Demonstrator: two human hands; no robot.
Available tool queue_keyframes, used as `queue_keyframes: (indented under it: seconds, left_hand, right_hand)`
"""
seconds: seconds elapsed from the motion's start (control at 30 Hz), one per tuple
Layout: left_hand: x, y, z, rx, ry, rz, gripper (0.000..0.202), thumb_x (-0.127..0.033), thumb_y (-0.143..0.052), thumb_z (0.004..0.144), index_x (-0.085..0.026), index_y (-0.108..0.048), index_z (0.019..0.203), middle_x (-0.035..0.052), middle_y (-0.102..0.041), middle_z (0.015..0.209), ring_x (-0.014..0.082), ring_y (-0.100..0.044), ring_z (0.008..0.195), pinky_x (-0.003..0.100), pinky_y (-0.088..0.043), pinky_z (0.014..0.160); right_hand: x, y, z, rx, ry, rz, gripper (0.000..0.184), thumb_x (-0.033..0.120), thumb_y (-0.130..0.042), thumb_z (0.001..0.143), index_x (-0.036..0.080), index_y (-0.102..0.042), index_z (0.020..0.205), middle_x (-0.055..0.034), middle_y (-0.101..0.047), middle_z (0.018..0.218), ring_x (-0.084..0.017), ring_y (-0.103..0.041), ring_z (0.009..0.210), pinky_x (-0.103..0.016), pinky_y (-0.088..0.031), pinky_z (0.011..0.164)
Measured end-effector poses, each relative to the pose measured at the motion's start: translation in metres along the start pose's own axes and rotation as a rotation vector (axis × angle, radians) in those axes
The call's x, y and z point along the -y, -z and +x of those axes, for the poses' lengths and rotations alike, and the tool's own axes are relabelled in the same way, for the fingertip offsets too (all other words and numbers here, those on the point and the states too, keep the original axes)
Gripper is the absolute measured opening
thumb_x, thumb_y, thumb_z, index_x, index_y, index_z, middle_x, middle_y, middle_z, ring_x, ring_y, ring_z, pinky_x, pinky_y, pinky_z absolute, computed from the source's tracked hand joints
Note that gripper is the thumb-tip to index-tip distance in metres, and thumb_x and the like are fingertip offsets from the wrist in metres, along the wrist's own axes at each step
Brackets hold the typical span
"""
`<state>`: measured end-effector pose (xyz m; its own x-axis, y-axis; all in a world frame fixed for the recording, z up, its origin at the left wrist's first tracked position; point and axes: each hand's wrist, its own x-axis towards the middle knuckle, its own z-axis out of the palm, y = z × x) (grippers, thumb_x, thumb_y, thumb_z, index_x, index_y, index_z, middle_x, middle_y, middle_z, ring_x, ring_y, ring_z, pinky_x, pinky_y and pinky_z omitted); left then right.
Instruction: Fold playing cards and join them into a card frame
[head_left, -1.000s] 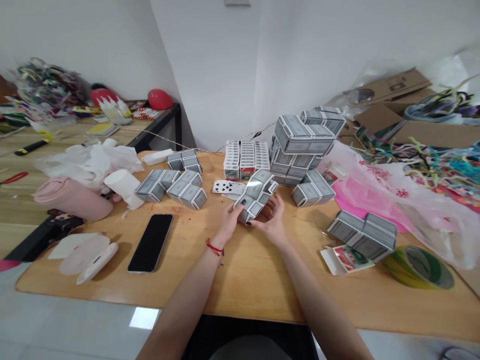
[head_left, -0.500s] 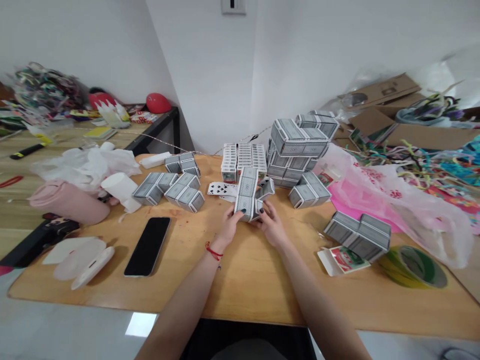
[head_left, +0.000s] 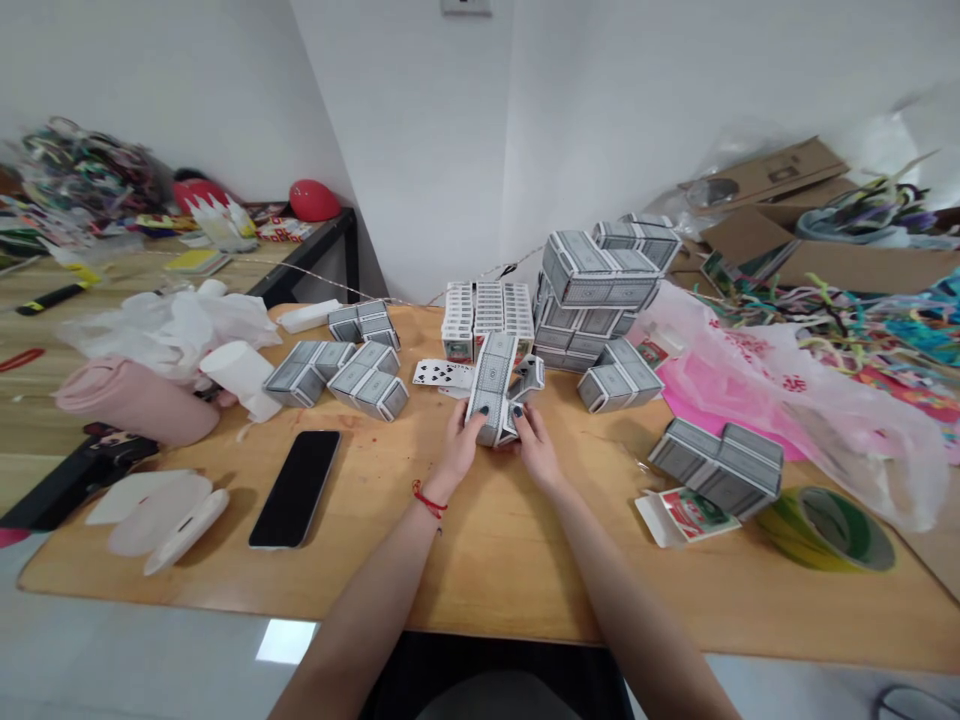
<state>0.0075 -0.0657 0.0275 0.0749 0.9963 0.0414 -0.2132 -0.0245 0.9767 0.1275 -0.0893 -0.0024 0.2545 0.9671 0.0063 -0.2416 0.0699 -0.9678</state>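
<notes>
Between my hands is a block of folded playing cards [head_left: 493,385], long and grey-patterned, with a shorter part at its right near end. My left hand [head_left: 458,445] grips its near left side, thumb on top. My right hand [head_left: 537,447] holds the near right part, thumb against it and the other fingers partly hidden. Just behind it on the right lies a small open folded-card piece [head_left: 529,375]. Loose playing cards [head_left: 442,375] lie to the left, a spade card face up. Rows of card boxes [head_left: 489,318] stand behind.
More folded-card blocks sit at left [head_left: 369,380] and right [head_left: 619,376], beside a tall stack [head_left: 600,280]. A phone [head_left: 295,488] lies left, an opened card box [head_left: 688,516] and green-yellow tape roll [head_left: 826,528] right. A pink plastic bag [head_left: 780,375] covers the right side.
My right thumb has shifted slightly left against the block, and the right hand has closed in. The block stays in about the same place; the view has tilted slightly.
</notes>
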Motion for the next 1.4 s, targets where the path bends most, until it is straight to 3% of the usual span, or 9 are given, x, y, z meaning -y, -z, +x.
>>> queue_keyframes:
  seconds: [0.1, 0.2, 0.53, 0.8, 1.4]
  left_hand:
    - [0.0, -0.002, -0.001, 0.005, -0.012, 0.029, 0.021, -0.023, -0.053, 0.071, -0.018, -0.058, 0.092, 0.0024, -0.061, 0.093, 0.0148, -0.053, 0.086, 0.023, -0.04, 0.077]
    - [0.001, -0.003, -0.002, 0.014, -0.007, 0.066, 0.023, -0.025, -0.052, 0.073, -0.018, -0.057, 0.094, 0.0027, -0.061, 0.096, 0.0148, -0.053, 0.088, 0.023, -0.04, 0.077]
    - [0.004, -0.002, 0.0, -0.069, 0.037, 0.129, 0.019, -0.022, -0.048, 0.071, -0.013, -0.06, 0.082, 0.0025, -0.063, 0.079, 0.012, -0.052, 0.069, 0.022, -0.041, 0.062]
    - [0.001, -0.003, 0.0, -0.037, 0.009, 0.119, 0.024, -0.02, -0.05, 0.07, -0.015, -0.059, 0.092, 0.0032, -0.063, 0.091, 0.0142, -0.055, 0.081, 0.023, -0.042, 0.069]
    - [-0.001, -0.003, -0.001, -0.007, -0.033, 0.191, 0.028, -0.019, -0.047, 0.073, -0.017, -0.052, 0.1, 0.0038, -0.059, 0.099, 0.0146, -0.054, 0.089, 0.024, -0.042, 0.078]
  right_hand:
    - [0.005, -0.003, -0.003, 0.022, -0.113, 0.001, 0.056, 0.049, -0.05, 0.073, 0.031, -0.036, 0.125, -0.0015, -0.049, 0.119, -0.015, -0.057, 0.073, -0.031, -0.055, 0.056]
    - [0.012, -0.005, -0.006, 0.051, -0.136, -0.006, 0.058, 0.048, -0.049, 0.074, 0.034, -0.031, 0.127, -0.0007, -0.044, 0.125, -0.016, -0.056, 0.078, -0.03, -0.054, 0.054]
    - [0.014, -0.008, -0.008, 0.07, -0.077, -0.056, 0.057, 0.046, -0.048, 0.075, 0.031, -0.031, 0.127, -0.0043, -0.047, 0.118, -0.017, -0.056, 0.077, -0.027, -0.053, 0.05]
    - [0.01, -0.006, -0.007, 0.058, -0.07, -0.091, 0.057, 0.047, -0.047, 0.074, 0.029, -0.033, 0.126, -0.0051, -0.047, 0.12, -0.018, -0.056, 0.08, -0.029, -0.053, 0.052]
    - [0.01, -0.005, -0.006, 0.048, -0.127, -0.096, 0.058, 0.047, -0.05, 0.073, 0.026, -0.036, 0.125, -0.0056, -0.052, 0.104, -0.015, -0.058, 0.068, -0.027, -0.052, 0.047]
